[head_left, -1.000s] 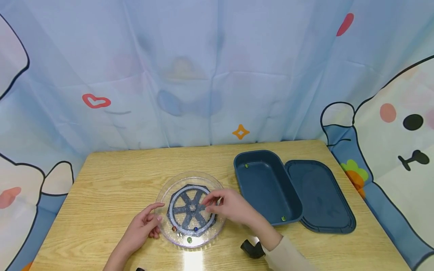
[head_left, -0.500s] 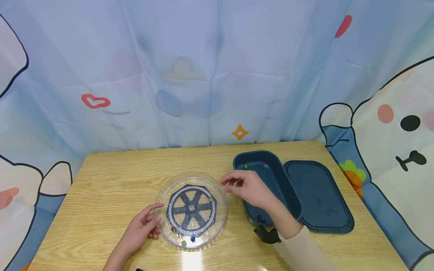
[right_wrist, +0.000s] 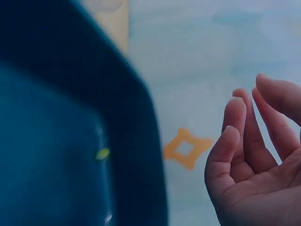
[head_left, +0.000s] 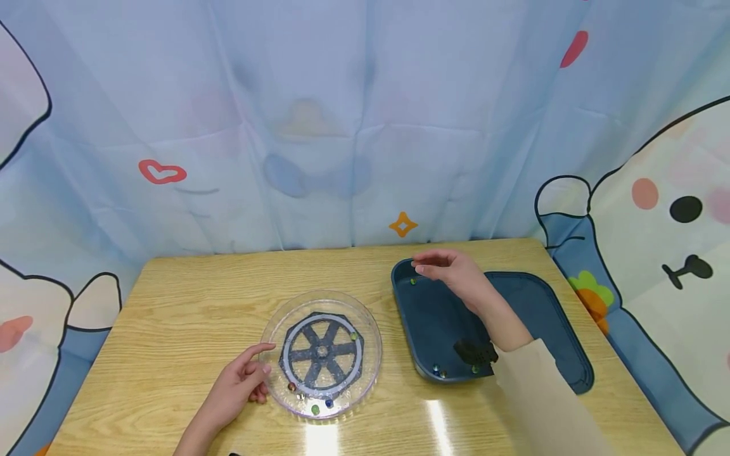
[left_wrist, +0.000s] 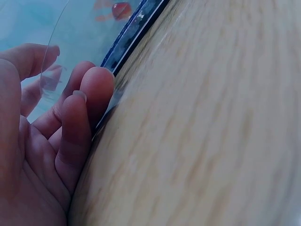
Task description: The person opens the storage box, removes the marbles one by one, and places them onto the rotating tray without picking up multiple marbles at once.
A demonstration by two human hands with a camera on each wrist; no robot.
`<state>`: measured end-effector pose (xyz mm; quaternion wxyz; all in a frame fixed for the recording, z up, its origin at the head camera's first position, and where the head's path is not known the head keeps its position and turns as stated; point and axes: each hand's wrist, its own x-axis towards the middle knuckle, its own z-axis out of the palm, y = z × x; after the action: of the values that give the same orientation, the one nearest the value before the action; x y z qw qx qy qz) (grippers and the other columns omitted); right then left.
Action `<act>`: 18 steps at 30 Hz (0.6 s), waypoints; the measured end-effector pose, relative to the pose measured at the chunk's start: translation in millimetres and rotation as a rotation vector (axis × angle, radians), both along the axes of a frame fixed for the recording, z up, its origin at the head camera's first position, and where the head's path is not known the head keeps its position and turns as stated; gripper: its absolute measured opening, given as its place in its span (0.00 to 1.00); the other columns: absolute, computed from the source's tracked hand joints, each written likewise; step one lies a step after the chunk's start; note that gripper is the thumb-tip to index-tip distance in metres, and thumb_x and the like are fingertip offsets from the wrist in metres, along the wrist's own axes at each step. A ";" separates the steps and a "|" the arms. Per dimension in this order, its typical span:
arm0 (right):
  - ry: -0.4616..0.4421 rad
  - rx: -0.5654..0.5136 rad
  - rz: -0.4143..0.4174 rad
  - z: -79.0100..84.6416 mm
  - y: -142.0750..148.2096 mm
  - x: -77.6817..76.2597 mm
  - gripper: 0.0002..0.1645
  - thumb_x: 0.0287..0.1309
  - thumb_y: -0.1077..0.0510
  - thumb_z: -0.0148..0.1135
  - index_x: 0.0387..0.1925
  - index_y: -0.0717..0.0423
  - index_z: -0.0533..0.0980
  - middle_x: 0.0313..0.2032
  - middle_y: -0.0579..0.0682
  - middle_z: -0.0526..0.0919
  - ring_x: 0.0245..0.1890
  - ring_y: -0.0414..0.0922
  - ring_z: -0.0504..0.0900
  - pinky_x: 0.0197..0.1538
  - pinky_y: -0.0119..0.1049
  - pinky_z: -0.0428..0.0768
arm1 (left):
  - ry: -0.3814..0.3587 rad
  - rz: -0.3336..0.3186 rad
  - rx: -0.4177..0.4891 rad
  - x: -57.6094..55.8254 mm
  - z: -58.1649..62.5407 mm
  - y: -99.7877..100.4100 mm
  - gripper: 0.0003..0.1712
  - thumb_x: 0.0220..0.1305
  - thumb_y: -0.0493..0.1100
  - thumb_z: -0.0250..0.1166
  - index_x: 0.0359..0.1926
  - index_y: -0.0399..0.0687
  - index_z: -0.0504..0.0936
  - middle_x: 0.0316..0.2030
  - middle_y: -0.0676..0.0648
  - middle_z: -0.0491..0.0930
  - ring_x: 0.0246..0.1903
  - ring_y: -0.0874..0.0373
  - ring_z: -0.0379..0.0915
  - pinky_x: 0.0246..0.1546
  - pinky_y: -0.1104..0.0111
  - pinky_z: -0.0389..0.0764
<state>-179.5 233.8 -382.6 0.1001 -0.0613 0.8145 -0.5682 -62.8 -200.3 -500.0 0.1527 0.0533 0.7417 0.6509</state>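
Note:
A round clear plate (head_left: 372, 367) with a dark spoked pattern in its middle holds several glass marbles. Among them are a red-brown marble (head_left: 291, 386), a blue marble (head_left: 329, 403) and a green marble (head_left: 353, 336). My left hand (head_left: 242, 379) holds the plate's left rim; in the left wrist view the rim crosses the fingertips. Over the far end of a dark blue bin (head_left: 430, 326) hovers my right hand (head_left: 456, 275), fingers loosely bent and nothing visible between them. A yellow-green marble (right_wrist: 102, 154) lies in the bin below it. Several more marbles sit at the bin's near end.
A dark blue lid (head_left: 547, 323) lies flat to the right of the bin, partly behind the right forearm. A black object (head_left: 476, 352) is at the right wrist, over the bin. Behind the wooden table (head_left: 199, 297) hangs a printed curtain (head_left: 319, 126).
My right hand has moved from over the plate, right and away, to above the bin. Extra marbles now show at the bin's near end. The blue marble rolled slightly. My left hand stays put.

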 end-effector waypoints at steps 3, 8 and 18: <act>-0.016 0.023 -0.018 -11.4 6.9 -10.6 0.28 0.67 0.52 0.65 0.62 0.63 0.75 0.56 0.56 0.81 0.53 0.48 0.78 0.57 0.48 0.74 | -0.007 0.002 0.002 0.2 -0.2 -0.1 0.28 0.73 0.41 0.60 0.70 0.41 0.67 0.28 0.38 0.78 0.24 0.55 0.77 0.25 0.63 0.84; -0.015 0.057 -0.025 -32.6 10.8 -24.1 0.24 0.68 0.57 0.63 0.61 0.64 0.75 0.57 0.60 0.79 0.57 0.54 0.77 0.60 0.54 0.73 | -0.009 0.005 0.003 0.0 -0.8 0.0 0.28 0.73 0.41 0.60 0.70 0.41 0.67 0.29 0.38 0.79 0.24 0.55 0.77 0.25 0.63 0.84; -0.020 0.188 -0.052 -65.9 5.0 -33.5 0.22 0.66 0.62 0.64 0.60 0.63 0.77 0.55 0.62 0.80 0.56 0.58 0.77 0.57 0.52 0.77 | -0.009 0.023 0.003 -0.2 -4.7 -0.3 0.28 0.73 0.41 0.61 0.70 0.42 0.67 0.27 0.41 0.78 0.23 0.55 0.77 0.24 0.64 0.84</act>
<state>-213.0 238.8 -448.5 0.0990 -0.0247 0.8646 -0.4920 -63.0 -200.7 -504.8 0.1486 0.0420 0.7407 0.6538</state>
